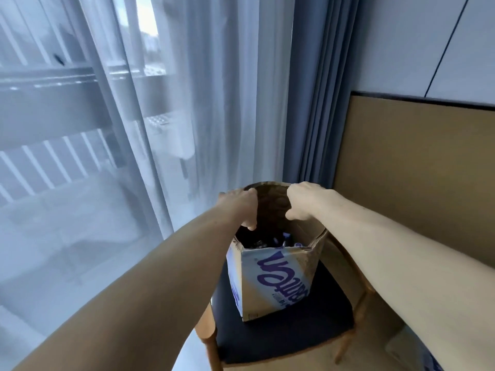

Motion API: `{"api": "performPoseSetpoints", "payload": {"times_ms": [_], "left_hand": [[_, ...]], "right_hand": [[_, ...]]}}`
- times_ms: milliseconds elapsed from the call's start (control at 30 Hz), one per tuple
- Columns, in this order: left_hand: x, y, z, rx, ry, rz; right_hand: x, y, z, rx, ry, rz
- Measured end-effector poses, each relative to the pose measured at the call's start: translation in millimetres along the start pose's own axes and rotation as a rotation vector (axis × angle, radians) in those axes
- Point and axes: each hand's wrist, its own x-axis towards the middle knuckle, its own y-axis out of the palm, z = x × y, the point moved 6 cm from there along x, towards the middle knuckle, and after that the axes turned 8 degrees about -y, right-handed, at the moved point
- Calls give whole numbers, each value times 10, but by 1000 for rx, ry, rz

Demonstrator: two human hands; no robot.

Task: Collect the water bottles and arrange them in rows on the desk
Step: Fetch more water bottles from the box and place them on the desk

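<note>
Head view, looking down along both bare forearms. A cardboard box (276, 282) with purple lettering stands upright on the dark seat cushion of a wooden chair (284, 338). The box is open at the top. Inside it, in shadow, the tops of water bottles (278, 241) can just be made out, and their number cannot be told. The far flap (272, 203) of the box stands raised. The left hand (239, 206) grips the left edge of this flap, fingers curled over it and thumb pointing down into the opening. The right hand (304, 200) grips the right edge of the same flap, fingers curled round it. Neither hand touches a bottle. Behind the chair hangs a sheer white curtain (214, 103), with a balcony railing (48, 167) showing through it. Beside it on the right hangs a blue curtain (316, 89), then a tan wall panel (417, 170).
</note>
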Motion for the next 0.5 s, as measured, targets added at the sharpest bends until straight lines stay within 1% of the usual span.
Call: {"api": "performPoseSetpoints", "payload": {"times_ms": [200, 500], "left_hand": [[620, 458, -119, 14, -70, 121], [1557, 1371, -293, -60, -243, 400]], "right_hand": [[731, 436, -269, 31, -65, 116], [1804, 1290, -779, 125, -185, 379]]}}
